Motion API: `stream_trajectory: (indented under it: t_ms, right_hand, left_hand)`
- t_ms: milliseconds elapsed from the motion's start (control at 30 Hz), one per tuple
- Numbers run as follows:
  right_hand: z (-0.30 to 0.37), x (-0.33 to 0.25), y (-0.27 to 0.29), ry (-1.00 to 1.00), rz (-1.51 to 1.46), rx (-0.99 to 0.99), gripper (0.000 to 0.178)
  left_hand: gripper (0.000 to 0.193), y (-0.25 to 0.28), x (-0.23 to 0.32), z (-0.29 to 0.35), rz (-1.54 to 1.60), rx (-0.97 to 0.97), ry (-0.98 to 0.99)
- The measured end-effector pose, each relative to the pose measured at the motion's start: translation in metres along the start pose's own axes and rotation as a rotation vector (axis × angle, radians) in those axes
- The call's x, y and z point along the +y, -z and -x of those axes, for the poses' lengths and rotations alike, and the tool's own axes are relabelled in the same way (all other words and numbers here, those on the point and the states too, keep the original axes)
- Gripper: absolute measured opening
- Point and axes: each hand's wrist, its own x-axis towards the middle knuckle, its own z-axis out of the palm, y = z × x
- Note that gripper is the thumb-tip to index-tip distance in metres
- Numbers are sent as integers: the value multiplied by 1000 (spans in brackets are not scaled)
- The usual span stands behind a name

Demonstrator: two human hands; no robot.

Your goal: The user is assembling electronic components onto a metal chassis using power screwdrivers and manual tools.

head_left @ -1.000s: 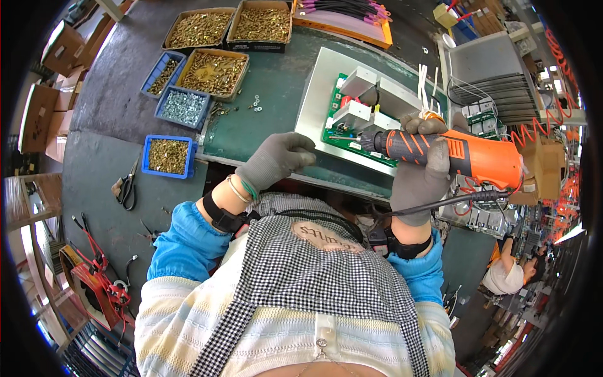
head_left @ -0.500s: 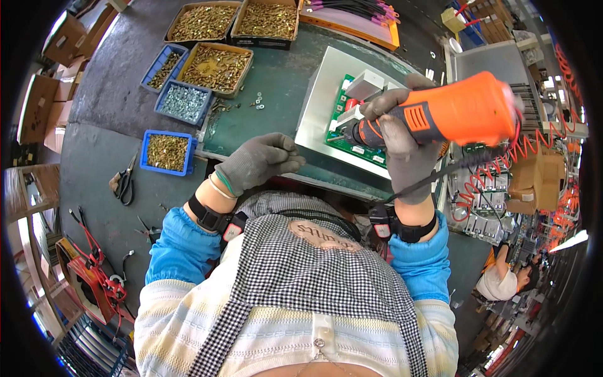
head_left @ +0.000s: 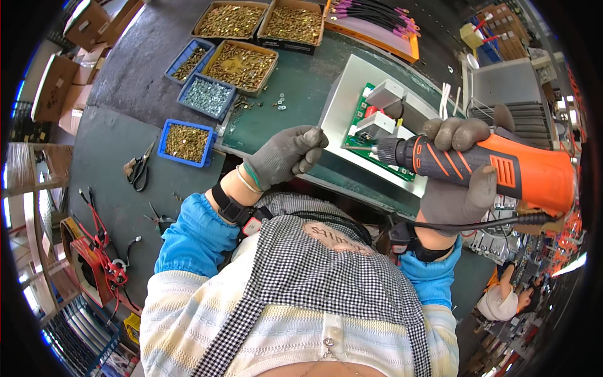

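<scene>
My right hand (head_left: 453, 200), in a grey glove, is wrapped round an orange and black electric screwdriver (head_left: 531, 171). The tool lies nearly level, its bit pointing left over the near edge of a green circuit board (head_left: 408, 176). That board carries pale metal blocks and a red part, and sits on a flat silver panel (head_left: 344, 94). My left hand (head_left: 276, 158), also gloved, hovers just left of the panel with fingertips pinched together; anything between them is too small to name. A black cord (head_left: 496, 221) runs from the tool's rear across my right wrist.
Blue bins hold brass-coloured screws (head_left: 186, 143) and silver washers (head_left: 206, 95). Boxes of brass screws (head_left: 242, 66) stand behind. Scissors (head_left: 138, 171) lie at left. Loose washers (head_left: 281, 100) rest on the green bench mat (head_left: 257, 122). Another person (head_left: 499, 303) is at far right.
The screwdriver has moved right and swung to a flatter angle, its bit pulling back across the board. My left hand stays pinched, its fingertips now higher. The whole view has shifted slightly.
</scene>
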Motion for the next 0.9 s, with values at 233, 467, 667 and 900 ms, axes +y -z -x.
stream_trajectory:
  t_ms: [233,467,667,900]
  right_hand:
    - [24,5,4,5,-7,380,65]
    - [33,1,8,43,-15,374,59]
    - [38,4,5,41,-43,404,59]
    - [43,10,2,-13,-82,427,60]
  left_hand:
    - [37,-19,3,-8,192,-1,82]
    - [33,-23,-11,-16,230,-52,121]
    - [41,-35,-10,-14,137,-46,129]
    - [43,-30,-18,-14,152,-24,155]
